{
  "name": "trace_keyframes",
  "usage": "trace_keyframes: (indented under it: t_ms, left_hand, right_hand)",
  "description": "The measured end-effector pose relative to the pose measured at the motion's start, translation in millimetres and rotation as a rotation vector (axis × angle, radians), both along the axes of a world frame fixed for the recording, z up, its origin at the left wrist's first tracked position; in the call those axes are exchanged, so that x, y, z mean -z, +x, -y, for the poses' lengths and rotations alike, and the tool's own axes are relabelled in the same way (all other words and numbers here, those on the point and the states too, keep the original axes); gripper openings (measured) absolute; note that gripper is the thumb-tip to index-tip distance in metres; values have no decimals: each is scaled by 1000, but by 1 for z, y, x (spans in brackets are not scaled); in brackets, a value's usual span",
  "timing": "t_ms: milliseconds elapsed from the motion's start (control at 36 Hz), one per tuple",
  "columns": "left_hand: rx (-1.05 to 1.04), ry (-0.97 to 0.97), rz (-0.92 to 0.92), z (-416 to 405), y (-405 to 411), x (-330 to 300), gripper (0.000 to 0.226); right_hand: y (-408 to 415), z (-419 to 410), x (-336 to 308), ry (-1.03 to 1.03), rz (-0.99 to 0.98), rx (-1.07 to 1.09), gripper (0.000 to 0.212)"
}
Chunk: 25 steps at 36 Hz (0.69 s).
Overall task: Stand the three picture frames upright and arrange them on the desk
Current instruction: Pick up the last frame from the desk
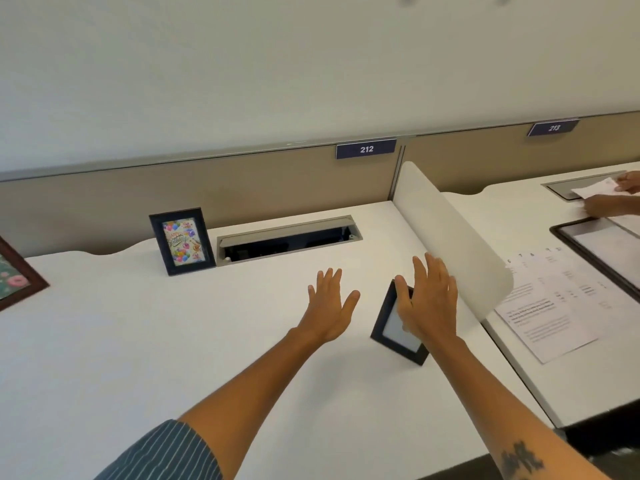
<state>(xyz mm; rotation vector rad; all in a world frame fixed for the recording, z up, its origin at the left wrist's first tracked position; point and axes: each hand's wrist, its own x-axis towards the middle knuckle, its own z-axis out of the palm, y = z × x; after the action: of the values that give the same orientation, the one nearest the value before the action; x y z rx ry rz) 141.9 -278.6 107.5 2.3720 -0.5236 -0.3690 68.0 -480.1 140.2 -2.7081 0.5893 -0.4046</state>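
Observation:
A small black frame with a birthday picture (181, 241) stands upright at the back of the white desk (138, 341), left of the cable slot. A brown wooden frame with a flower picture (17, 277) shows partly at the left edge. A third black frame (391, 330) lies tilted near the side divider, its pale glass facing up. My right hand (429, 299) rests on its upper part with fingers spread, the thumb at its top corner. My left hand (329, 303) hovers open over the desk, just left of that frame, touching nothing.
An open cable slot (289, 239) cuts into the desk's back. A white curved divider (450, 237) bounds the desk on the right. Beyond it, the neighbouring desk holds printed papers (550, 306), a black tray (602, 251) and another person's hands (616, 199). A beige partition (104, 202) runs behind.

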Motion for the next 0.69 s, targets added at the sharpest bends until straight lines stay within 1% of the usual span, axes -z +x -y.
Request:
trace_keyframes:
  t_ms: [111,222,333,389,472,500,556,639,694]
  left_hand:
    - [19,-81,-120,31,-2,7,72]
    - [11,-167,-239,55,-5,15,71]
    - [-5,-226,-304,72,-6,20,70]
    - [-8,-254,-334,78,-6,21,69]
    - [13,-296,-377,86,-7,22,62]
    - [18,-307,-383,88,-7,22,58]
    - [7,-312,-387,90,-7,22,50]
    - [-19,-304,-373,90,-6,23,38]
    - [-30,-301,-362,88,-6,21,39]
  right_hand:
    - [-12,26,6,56,-26,74,58]
    - [-23,47,14,164,-70,120,59]
    - [-33,61,28,245,-83,118,62]
    - [-38,65,37,302,-83,124,60]
    - [-45,64,41,441,-59,151,42]
    - [-47,63,42,478,-64,158,40]
    - [-49,61,44,577,-93,168,47]
    - [-48,59,51,867,-124,188,69]
    - [-48,58,53,1046,-113,198,68]
